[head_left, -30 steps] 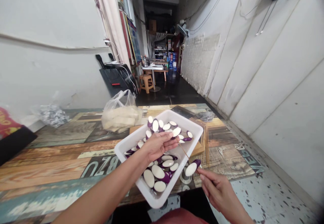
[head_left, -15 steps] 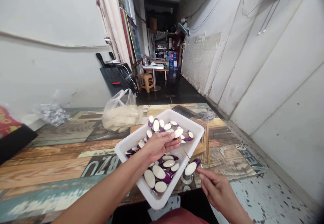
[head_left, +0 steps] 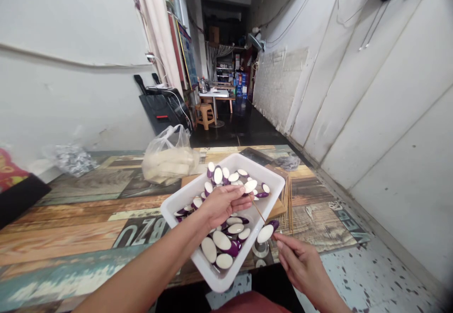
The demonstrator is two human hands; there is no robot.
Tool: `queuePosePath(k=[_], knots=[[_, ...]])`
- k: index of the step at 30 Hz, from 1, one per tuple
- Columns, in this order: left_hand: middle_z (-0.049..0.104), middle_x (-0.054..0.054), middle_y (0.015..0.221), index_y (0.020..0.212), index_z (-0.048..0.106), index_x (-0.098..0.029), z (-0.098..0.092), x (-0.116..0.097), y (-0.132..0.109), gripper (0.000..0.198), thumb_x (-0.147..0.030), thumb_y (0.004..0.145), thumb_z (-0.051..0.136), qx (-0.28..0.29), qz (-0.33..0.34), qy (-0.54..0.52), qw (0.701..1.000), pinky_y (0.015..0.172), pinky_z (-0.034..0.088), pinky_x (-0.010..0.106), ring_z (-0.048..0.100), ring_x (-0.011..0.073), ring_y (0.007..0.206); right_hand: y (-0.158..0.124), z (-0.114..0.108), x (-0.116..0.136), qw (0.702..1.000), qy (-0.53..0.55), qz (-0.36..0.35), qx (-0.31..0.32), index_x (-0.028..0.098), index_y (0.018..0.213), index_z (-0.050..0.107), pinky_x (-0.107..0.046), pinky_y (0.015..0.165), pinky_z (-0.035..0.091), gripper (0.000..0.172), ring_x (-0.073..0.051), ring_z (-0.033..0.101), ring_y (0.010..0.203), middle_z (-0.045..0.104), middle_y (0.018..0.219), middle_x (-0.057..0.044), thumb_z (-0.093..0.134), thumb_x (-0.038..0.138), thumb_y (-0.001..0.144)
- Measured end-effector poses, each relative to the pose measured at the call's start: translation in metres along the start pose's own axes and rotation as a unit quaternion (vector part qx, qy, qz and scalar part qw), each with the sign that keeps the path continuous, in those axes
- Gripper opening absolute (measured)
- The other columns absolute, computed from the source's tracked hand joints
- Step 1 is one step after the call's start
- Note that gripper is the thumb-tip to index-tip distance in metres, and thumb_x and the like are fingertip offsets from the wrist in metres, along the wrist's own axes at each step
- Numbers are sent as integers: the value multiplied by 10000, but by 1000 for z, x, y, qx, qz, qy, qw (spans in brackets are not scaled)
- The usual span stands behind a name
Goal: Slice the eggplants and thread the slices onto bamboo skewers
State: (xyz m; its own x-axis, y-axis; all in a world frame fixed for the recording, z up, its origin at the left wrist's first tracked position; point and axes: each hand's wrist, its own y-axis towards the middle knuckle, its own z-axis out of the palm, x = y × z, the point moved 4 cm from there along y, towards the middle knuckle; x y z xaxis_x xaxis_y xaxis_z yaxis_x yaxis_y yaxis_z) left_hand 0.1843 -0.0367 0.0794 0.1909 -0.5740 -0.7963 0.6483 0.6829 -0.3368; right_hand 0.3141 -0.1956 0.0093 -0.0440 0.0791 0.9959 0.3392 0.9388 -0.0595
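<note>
My right hand pinches the lower end of a thin wooden skewer. Threaded on it close to my fingers is a cut piece of eggplant, white on its face and purple at the skin. My left hand reaches over the tray and grips another eggplant slice between thumb and fingers. The skewer's far end meets this slice; whether it has pierced it I cannot tell. Beneath my left hand, a white plastic tray holds several more eggplant pieces, some hidden by my arm.
Loose wooden skewers lie right of the tray. A clear plastic bag with pale contents stands behind it to the left, and a crumpled grey bag at the table's back right. The patterned tabletop stretches left.
Almost nothing differs. The skewered eggplant piece and my right hand sit very slightly further left and higher; my left hand keeps the same grip.
</note>
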Motion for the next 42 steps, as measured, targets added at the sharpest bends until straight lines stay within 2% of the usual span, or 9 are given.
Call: queuePosePath(k=[12, 19, 21, 23, 26, 30, 32, 38, 42], knots=[[690, 133, 810, 862, 658, -72, 13, 16, -5, 220, -212, 695, 688, 41, -20, 81, 996, 746, 513, 291, 660, 181, 734, 10, 12, 32, 998, 48, 36, -7, 138, 1092, 615, -163, 303, 170, 516, -35, 245, 309, 350, 434, 82, 559, 519, 748], [681, 106, 887, 942, 650, -124, 10, 9, -3, 276, -327, 773, 571, 13, 51, 192, 980, 763, 476, 308, 643, 177, 770, 22, 13, 42, 998, 53, 8, -24, 118, 1074, 611, -163, 305, 185, 480, -31, 270, 324, 406, 468, 68, 575, 476, 755], [680, 91, 890, 967, 654, -151, 2, 2, -2, 257, -284, 784, 531, -45, 117, 348, 929, 764, 459, 320, 633, 190, 775, 22, 8, 39, 998, 52, 5, -37, 110, 1074, 606, -165, 306, 189, 477, -34, 281, 330, 411, 473, 67, 579, 466, 758], [678, 86, 893, 913, 680, -174, 1, 1, -3, 222, -235, 738, 558, -68, 176, 534, 824, 788, 428, 331, 611, 225, 838, 21, 3, 37, 997, 63, 6, -52, 110, 1088, 593, -168, 305, 190, 482, -35, 281, 327, 409, 476, 70, 582, 462, 759], [673, 104, 840, 801, 703, -181, 5, 16, -5, 173, -227, 662, 611, -10, 181, 717, 673, 761, 408, 334, 583, 280, 879, 18, -3, 34, 994, 92, 7, -58, 123, 1113, 573, -168, 311, 184, 486, -30, 264, 325, 395, 479, 79, 582, 461, 763], [643, 142, 718, 635, 683, -140, 5, 33, -4, 90, -121, 581, 614, 30, 130, 793, 594, 663, 408, 318, 587, 288, 769, 14, -7, 33, 994, 89, 20, -55, 136, 1110, 581, -159, 319, 200, 475, -31, 276, 340, 404, 476, 74, 593, 456, 759], [643, 103, 691, 611, 674, -161, 5, 31, -2, 98, -105, 571, 604, 42, 136, 773, 618, 653, 404, 294, 587, 249, 730, 11, -7, 34, 994, 89, 24, -57, 138, 1100, 592, -154, 324, 206, 475, -35, 287, 352, 385, 468, 75, 597, 462, 753], [617, 12, 652, 726, 644, -167, -6, 9, 7, 134, -154, 666, 525, -17, 117, 522, 845, 572, 432, 223, 564, 137, 615, 4, -6, 41, 995, 80, 24, -48, 130, 1068, 622, -159, 297, 184, 499, -38, 281, 328, 400, 465, 63, 603, 491, 723], [617, 20, 696, 759, 623, -141, -11, 4, 10, 85, -144, 686, 580, -82, 108, 309, 941, 607, 494, 248, 582, 120, 620, 2, -4, 36, 996, 73, 24, -35, 128, 1075, 609, -156, 299, 177, 482, -33, 266, 329, 382, 469, 70, 581, 481, 749]])
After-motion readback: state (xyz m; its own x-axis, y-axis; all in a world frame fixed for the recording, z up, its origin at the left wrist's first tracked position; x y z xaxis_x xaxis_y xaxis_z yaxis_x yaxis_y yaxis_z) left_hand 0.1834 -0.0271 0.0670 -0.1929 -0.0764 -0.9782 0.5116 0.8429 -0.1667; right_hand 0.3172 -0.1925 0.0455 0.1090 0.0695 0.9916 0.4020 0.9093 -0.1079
